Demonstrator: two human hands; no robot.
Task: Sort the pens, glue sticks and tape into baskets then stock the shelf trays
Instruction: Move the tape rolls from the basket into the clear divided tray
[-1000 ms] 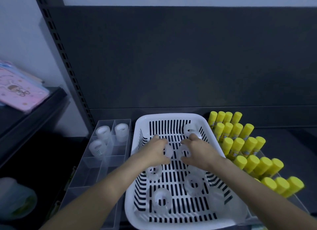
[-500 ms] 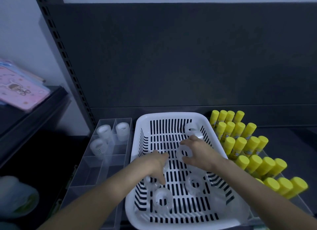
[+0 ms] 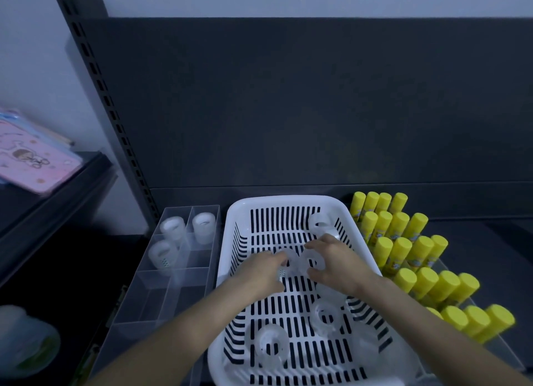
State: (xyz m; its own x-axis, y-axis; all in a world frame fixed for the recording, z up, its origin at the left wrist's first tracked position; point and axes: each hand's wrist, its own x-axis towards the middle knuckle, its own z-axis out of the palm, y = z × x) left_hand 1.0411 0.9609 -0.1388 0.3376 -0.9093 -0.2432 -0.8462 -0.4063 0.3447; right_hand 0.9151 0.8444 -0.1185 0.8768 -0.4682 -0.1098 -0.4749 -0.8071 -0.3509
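Both hands are inside the white slotted plastic basket (image 3: 288, 200), which sits on the dark metal shelf (image 3: 476, 241) in the middle of the view. The left hand (image 3: 262, 271) has its fingers curled round a translucent tape roll (image 3: 285, 263) near the basket's centre. Its grip looks closed on the roll's rim, though the fingers hide most of the roll. The right hand (image 3: 337, 260), just beside it at 3 o'clock, pinches a second translucent roll (image 3: 310, 263), thumb below and fingers above. I cannot tell whether the two rolls touch.

Other loose rolls lie flat on the basket floor. A far roll (image 3: 321, 224) is at 12 o'clock of the right hand, a near roll (image 3: 327, 316) is at 6 o'clock, and a front roll (image 3: 271, 345) is towards 7 o'clock. At 9 o'clock of the basket stands a clear acrylic divided tray (image 3: 173, 290) with three stocked rolls (image 3: 204, 224) upright in its far compartments. At 3 o'clock, yellow-capped glue sticks (image 3: 403, 247) stand in tiers.

The rolls are probably very light and stiff, with smooth, slippery sides. A pinch across the outer rim, or a fingertip hooked through the core, should hold one securely. Squeezing the flat faces risks the roll squirting out. The frosted plastic is hard to see against the white basket in this dim light, so the rolls may have to be found by touch.
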